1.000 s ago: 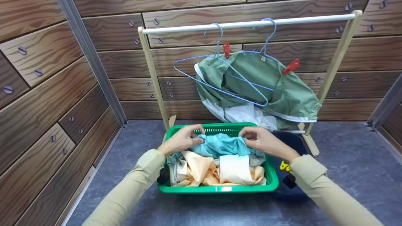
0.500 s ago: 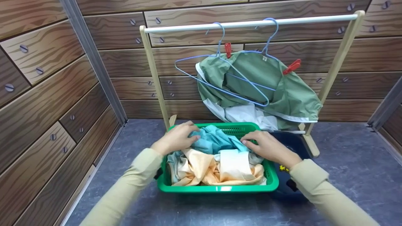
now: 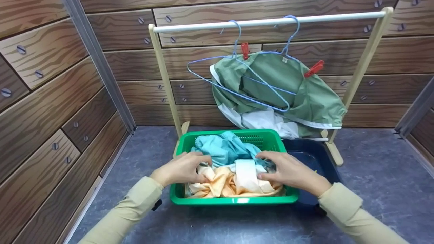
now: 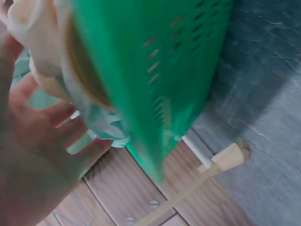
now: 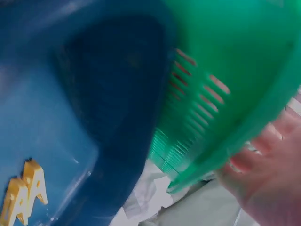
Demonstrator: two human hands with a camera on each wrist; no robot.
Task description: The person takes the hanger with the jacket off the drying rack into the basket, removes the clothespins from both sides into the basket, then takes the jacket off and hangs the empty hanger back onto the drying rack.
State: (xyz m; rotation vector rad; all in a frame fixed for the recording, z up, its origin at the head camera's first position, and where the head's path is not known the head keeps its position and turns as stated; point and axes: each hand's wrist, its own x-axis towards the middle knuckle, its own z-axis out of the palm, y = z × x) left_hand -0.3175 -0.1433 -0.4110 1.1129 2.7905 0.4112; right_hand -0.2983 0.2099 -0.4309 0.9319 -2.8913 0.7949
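In the head view, a green basket (image 3: 234, 200) holds crumpled clothes. A turquoise cloth (image 3: 225, 149) lies bunched toward its back, and a peach-and-white garment (image 3: 220, 181) fills the front. My left hand (image 3: 181, 168) is over the basket's left side, thumb and fingers spread apart at the garment's left part. From the right, my right hand (image 3: 291, 170) reaches over the rim, its thumb beside the garment's white band (image 3: 246, 174) and its fingers near the turquoise cloth. The left wrist view shows the left fingers (image 4: 61, 113) parted beside the cloth.
Behind the basket stands a rack with a white rail (image 3: 268, 22). Two blue hangers (image 3: 237, 61) hang from it, with a green-and-white garment (image 3: 271, 74) clipped by red clothespins (image 3: 245, 51). A dark blue bin (image 3: 308, 152) to the right contains yellow clothespins (image 5: 35, 181).
Both hands have let go of the turquoise cloth and come nearer, down to the peach-and-white garment. The turquoise cloth now lies spread loosely at the back of the basket.
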